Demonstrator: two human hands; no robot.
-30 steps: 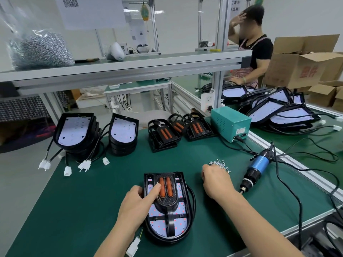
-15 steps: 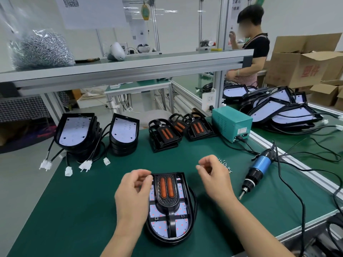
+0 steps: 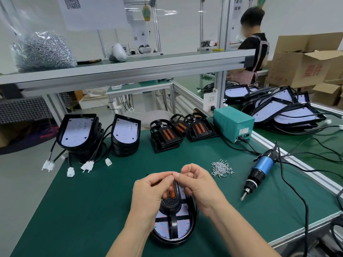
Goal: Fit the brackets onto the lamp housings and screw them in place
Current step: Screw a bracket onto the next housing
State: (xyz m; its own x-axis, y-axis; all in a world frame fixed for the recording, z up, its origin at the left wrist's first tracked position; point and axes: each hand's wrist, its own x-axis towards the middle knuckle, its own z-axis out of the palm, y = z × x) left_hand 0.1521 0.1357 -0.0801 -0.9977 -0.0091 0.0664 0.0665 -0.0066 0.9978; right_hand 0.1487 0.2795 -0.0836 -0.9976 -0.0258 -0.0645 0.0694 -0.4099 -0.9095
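While both hands hang over the lamp housing (image 3: 174, 230), their fingertips meet just above it. The left hand (image 3: 148, 197) and the right hand (image 3: 199, 186) both have curled fingers, with the tips pinched close together. They may be pinching a tiny screw, but it is too small to see, so I cannot tell if they hold anything.

The lamp housing lies flat on the green surface (image 3: 74, 210), near the middle of the front edge. A black bracket (image 3: 171, 204) with two orange bars sits on top of it. A little pile of screws (image 3: 221, 168) lies just to the right of the hands. The electric screwdriver (image 3: 259, 171) lies closer to the right edge. More housings (image 3: 79, 134) stand stacked near the back left corner, and spare brackets (image 3: 165, 134) sit along the back edge.

I think the housing is hard, stiff and quite light. Its white board with little lights looks easy to hurt, so the black rim is the best place to hold it. The bracket looks stiff too, and one hand could press on its black frame to keep it from sliding. The screws are tiny, smooth and easy to drop, so they need a careful pinch with two fingertips.
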